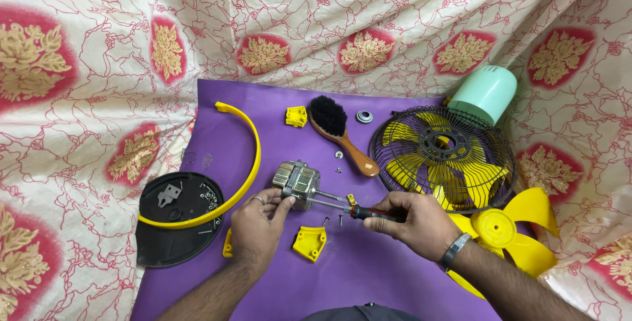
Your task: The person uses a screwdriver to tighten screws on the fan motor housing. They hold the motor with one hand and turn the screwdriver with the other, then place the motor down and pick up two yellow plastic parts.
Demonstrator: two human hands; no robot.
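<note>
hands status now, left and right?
Left hand: closed on the fan motor, steadying it on the purple mat.
Right hand: closed on a screwdriver, its tip at the motor.

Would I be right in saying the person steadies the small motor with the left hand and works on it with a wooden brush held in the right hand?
Not quite: the head view shows the right hand holding a screwdriver, not the brush. The wooden brush lies untouched on the purple mat above. The rest holds: the left hand steadies the small motor.
</note>
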